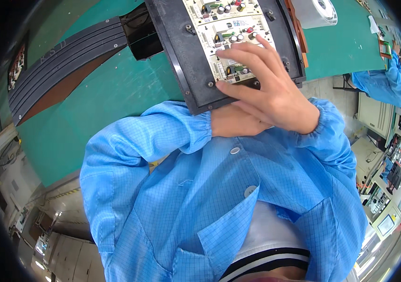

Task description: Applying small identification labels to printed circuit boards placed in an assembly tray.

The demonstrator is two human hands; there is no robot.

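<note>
Several cream-coloured circuit boards [217,35], joined in a strip, lie in a black tray-like fixture [184,70]. They carry capacitors, a yellow-and-black coil and small red and green parts. Over the nearest board is my right hand [275,89], its fingers spread and its thumb at the board's lower left corner. The fingertips rest on or just over the board; contact is hard to judge. My left hand [238,122] lies at the fixture's near edge, crossing beneath my right hand, which hides its fingers, so what it touches cannot be made out.
The fixture stands on a green-topped bench [139,84]. A long black ribbed rail [69,63] runs to the left. Beyond the fixture's right side sit a brown strip [299,33] and a roll of white labels [320,11]. Another person in blue [383,84] works at the far right.
</note>
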